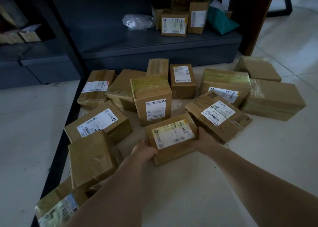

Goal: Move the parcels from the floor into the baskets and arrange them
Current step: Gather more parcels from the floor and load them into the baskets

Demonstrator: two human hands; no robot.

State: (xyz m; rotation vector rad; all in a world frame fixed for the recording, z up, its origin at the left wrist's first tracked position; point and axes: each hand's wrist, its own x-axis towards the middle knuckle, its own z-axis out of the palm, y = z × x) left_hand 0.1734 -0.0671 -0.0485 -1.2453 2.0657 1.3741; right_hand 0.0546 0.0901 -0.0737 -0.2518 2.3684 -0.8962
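The left hand (144, 150) and the right hand (203, 135) clasped opposite ends of one labelled parcel (172, 137), fingers curled round its short sides, probably because a two-sided grip keeps a box level for lifting. It sat low over the floor (189, 183) (whether touching or just raised could not be told), at the near edge of the heap of parcels (151, 97). Behind the heap, several boxes (174, 23) already stood toward the right end of the dark shelf (154, 41), presumably the destination. No basket was visible.
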